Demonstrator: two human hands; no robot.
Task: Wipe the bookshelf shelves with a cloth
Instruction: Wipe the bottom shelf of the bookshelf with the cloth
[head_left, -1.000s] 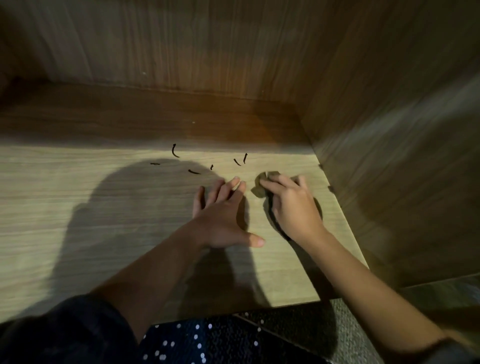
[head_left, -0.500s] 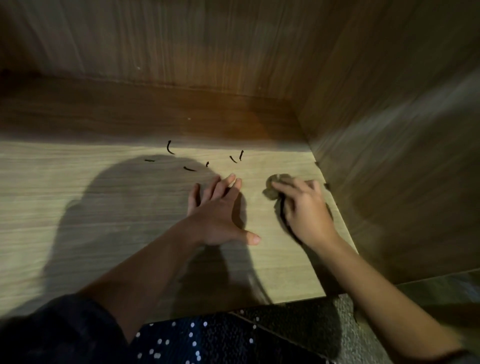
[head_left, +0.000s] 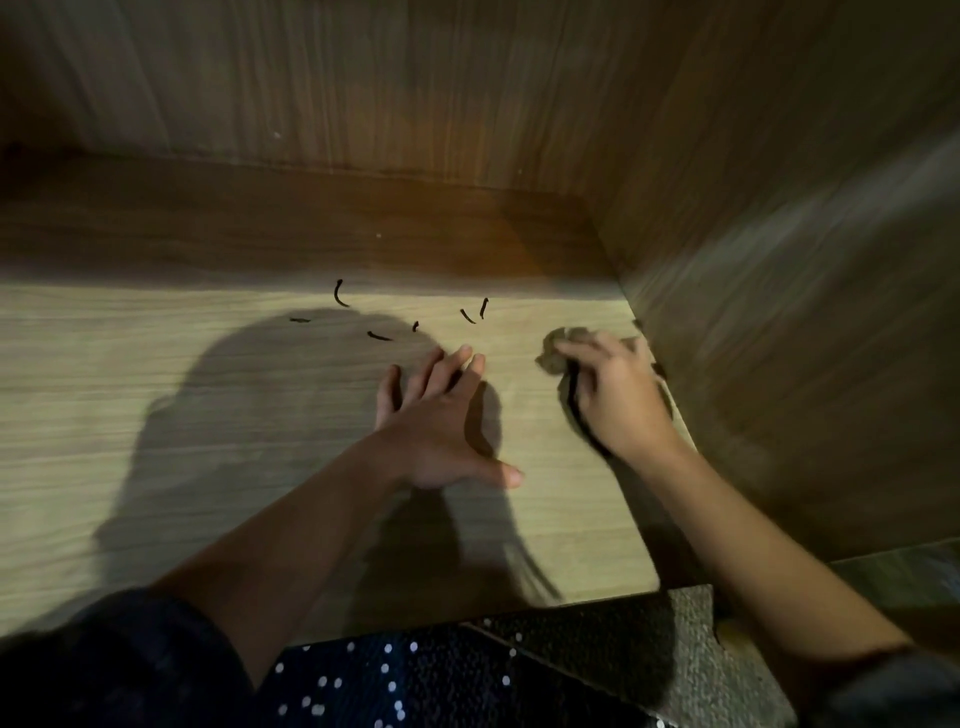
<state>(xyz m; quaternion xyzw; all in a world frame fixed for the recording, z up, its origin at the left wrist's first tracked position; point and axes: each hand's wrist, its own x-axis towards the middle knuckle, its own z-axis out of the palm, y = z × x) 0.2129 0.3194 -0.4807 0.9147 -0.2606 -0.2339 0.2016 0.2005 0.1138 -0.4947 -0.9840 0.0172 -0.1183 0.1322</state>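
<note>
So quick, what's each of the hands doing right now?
Left hand: open, flat on the shelf, holding nothing.
Right hand: closed on the cloth, near the side wall.

We have our left hand (head_left: 441, 415) flat, palm down, fingers spread and thumb out to the right, forearm reaching in from lower left. Our right hand (head_left: 618, 395) is curled closed, knuckles up, forearm coming from lower right.

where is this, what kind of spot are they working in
Most likely inside a wooden bookshelf compartment at floor level: a wood-grain shelf, a back panel and a side wall meet in a corner, with speckled flooring just below the front edge.
</note>
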